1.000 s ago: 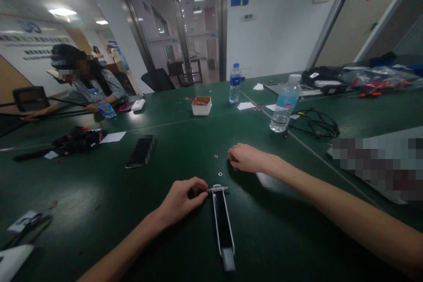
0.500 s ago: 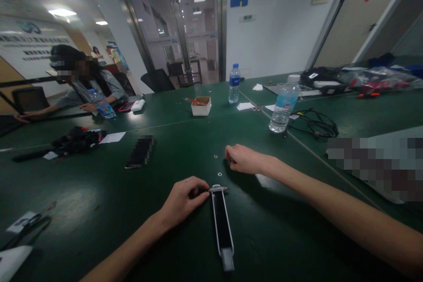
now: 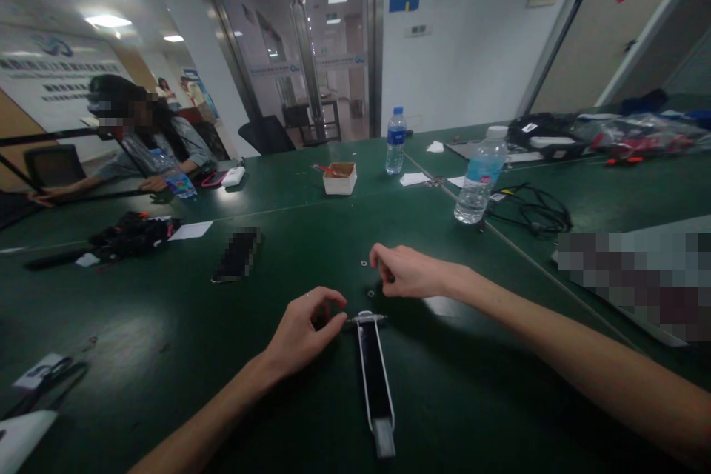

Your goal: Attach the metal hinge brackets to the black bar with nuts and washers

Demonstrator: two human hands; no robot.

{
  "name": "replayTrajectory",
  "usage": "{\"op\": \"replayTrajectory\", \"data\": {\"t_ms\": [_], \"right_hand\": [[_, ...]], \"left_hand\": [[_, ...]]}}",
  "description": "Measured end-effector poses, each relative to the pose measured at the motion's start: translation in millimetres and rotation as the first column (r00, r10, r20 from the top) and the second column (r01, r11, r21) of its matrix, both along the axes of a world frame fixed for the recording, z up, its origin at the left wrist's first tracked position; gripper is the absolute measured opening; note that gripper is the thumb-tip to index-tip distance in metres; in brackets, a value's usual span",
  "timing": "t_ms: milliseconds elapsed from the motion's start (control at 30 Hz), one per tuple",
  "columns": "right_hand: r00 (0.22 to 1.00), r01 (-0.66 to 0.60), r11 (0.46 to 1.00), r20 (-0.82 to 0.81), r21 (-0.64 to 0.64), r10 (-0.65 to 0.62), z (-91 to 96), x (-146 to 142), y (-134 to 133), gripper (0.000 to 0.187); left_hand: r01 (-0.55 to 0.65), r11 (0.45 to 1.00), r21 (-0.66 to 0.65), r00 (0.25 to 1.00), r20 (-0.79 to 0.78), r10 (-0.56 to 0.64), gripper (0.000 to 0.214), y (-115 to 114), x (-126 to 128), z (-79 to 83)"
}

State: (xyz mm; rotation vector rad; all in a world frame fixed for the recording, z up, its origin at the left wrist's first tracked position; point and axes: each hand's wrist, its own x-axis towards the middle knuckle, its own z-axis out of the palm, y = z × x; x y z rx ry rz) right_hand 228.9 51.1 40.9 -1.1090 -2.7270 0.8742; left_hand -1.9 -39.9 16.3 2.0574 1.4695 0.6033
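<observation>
A long black strap with a metal frame (image 3: 375, 378) lies on the green table (image 3: 167, 341), pointing away from me. My left hand (image 3: 304, 328) pinches a thin metal pin (image 3: 364, 319) at the strap's far end. My right hand (image 3: 404, 272) hovers just beyond the strap with its fingers curled together, beside two small metal washers (image 3: 364, 264) on the table. Whether it holds something tiny I cannot make out.
A phone (image 3: 236, 255) lies to the left, with a black bundle (image 3: 130, 233) further left. A small open box (image 3: 340, 178), two water bottles (image 3: 480, 175) and a coil of black cable (image 3: 533, 212) stand beyond. Another person (image 3: 145, 141) sits at the far left.
My right hand has slid left and slightly nearer to the washers. My left hand's fingers have lifted and arched a little while staying at the pin.
</observation>
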Motion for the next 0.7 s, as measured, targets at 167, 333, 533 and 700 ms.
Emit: {"op": "replayTrajectory", "data": {"t_ms": [167,333,533,700], "right_hand": [[0.971,-0.158,0.981,-0.199,-0.113,0.134,21.1,-11,-28,0.03],[0.946,-0.224,0.973,-0.25,-0.051,0.205,40.8,-18,-51,0.022],[0.937,-0.243,0.953,-0.211,0.179,0.278,40.3,-18,-51,0.009],[0.952,-0.197,0.931,-0.167,0.306,0.256,35.8,-17,-46,0.017]], "left_hand": [[-0.01,0.998,-0.056,0.994,0.107,0.016,0.019,-5,4,7.3],[0.187,0.961,-0.206,0.904,0.42,-0.086,0.017,-14,12,20.0],[0.156,0.948,-0.276,0.877,0.481,-0.004,0.02,-14,11,22.4],[0.197,0.932,-0.303,0.858,0.514,-0.014,0.016,-8,4,18.2]]}}
